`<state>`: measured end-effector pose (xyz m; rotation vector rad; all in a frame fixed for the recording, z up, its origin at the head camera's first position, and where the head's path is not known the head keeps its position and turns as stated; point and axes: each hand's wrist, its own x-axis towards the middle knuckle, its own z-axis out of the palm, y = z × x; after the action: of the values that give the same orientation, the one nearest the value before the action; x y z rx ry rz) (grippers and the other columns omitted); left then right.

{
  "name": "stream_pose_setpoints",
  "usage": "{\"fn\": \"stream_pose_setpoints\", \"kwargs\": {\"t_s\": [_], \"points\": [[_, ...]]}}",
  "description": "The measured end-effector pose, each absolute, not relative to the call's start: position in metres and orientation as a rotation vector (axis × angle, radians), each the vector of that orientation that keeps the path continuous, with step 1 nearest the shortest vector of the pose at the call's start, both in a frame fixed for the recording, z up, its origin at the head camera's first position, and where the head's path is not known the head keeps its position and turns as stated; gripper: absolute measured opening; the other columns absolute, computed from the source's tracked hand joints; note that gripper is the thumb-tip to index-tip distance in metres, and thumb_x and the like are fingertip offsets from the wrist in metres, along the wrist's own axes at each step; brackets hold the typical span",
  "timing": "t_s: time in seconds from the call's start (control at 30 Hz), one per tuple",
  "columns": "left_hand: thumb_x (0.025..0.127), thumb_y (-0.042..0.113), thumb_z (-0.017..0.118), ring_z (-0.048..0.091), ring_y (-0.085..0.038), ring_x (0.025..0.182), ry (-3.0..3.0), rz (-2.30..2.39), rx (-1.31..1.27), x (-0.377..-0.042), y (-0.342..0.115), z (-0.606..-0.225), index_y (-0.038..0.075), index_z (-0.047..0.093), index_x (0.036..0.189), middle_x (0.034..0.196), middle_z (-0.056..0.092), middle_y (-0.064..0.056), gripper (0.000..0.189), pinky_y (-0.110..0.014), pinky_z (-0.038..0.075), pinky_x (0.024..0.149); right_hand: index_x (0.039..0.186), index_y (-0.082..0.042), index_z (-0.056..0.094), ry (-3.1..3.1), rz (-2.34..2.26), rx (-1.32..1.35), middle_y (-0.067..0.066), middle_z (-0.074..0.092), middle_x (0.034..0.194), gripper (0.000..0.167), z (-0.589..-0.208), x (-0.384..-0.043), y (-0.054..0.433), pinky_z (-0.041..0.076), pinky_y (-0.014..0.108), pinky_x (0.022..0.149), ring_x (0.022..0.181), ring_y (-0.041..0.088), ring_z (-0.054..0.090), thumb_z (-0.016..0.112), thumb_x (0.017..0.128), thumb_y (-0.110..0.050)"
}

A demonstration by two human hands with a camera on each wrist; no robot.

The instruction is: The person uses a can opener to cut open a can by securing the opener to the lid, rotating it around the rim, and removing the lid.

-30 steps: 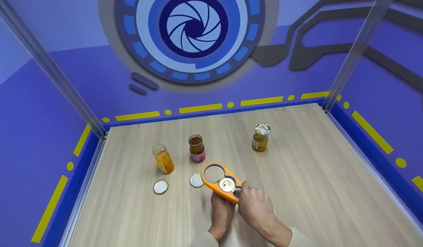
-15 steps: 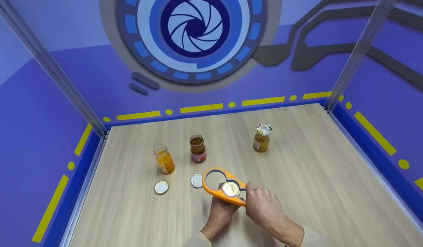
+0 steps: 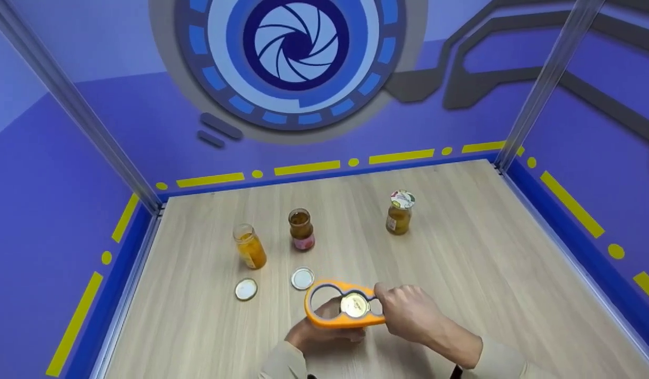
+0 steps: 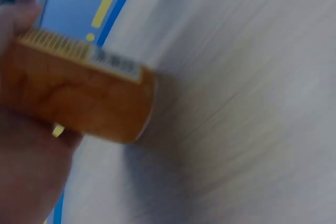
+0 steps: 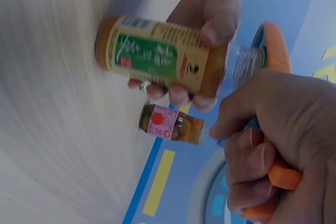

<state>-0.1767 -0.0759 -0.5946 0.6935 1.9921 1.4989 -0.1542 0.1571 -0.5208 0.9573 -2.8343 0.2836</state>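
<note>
My left hand [image 3: 316, 330] grips a glass jar [image 5: 152, 56] of brown-orange contents with a green and cream label, fingers and thumb wrapped round its body. In the left wrist view, the barcode side of the jar [image 4: 79, 87] shows above the table. My right hand [image 3: 411, 313] holds the handle end of an orange jar opener [image 3: 324, 322]. Its middle ring surrounds the jar's gold lid [image 3: 355, 305], while the larger ring at the far end encloses nothing. The opener hides most of the jar in the head view.
Behind stand an uncapped jar of orange contents [image 3: 251, 251], an uncapped brown jar with a pink label [image 3: 301, 231], and a capped jar [image 3: 399, 216] farther right. A lid [image 3: 246, 289] and another lid [image 3: 302, 278] lie on the wooden table [image 3: 487, 252]. Blue panels [image 3: 119, 131] enclose it.
The opener has turned from slanting to nearly level and come closer to me, with the gold lid still in its ring. My left forearm has swung leftward; my right hand moved slightly right.
</note>
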Motion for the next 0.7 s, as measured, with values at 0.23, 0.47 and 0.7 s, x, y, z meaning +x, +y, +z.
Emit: {"fn": "stream_pose_setpoints", "kwargs": {"t_s": [0.23,0.47,0.7], "points": [[0.074,0.013,0.09,0.062,-0.005,0.108,1.885,1.356,0.679,-0.19,-0.083,-0.581,0.031,0.069,0.128,0.121,0.07,0.014,0.061,-0.023,0.043,0.104,0.092,-0.013,0.058,-2.844,0.287,1.102,-0.003,0.058,0.064,0.017,-0.521,-0.162,0.161,0.038,0.024,0.043,0.048,0.007,0.046,0.069,0.084,-0.002],[0.083,0.021,0.082,0.055,-0.003,0.123,1.866,1.346,0.691,-0.188,-0.085,-0.582,0.019,0.056,0.146,0.135,0.063,0.016,0.068,-0.026,0.034,0.114,0.092,-0.013,0.059,-2.884,0.293,1.039,-0.003,0.059,0.064,0.018,-0.521,-0.159,0.16,0.039,0.025,0.043,0.049,0.008,0.048,0.071,0.084,-0.003],[0.086,0.025,0.085,0.048,-0.012,0.136,1.981,1.486,0.585,-0.174,-0.094,-0.584,0.017,0.041,0.156,0.15,0.052,0.006,0.084,-0.045,0.029,0.12,0.09,-0.011,0.059,-2.919,0.318,0.775,0.001,0.058,0.063,0.02,-0.522,-0.144,0.148,0.043,0.03,0.042,0.049,0.014,0.052,0.072,0.078,-0.001]]}}
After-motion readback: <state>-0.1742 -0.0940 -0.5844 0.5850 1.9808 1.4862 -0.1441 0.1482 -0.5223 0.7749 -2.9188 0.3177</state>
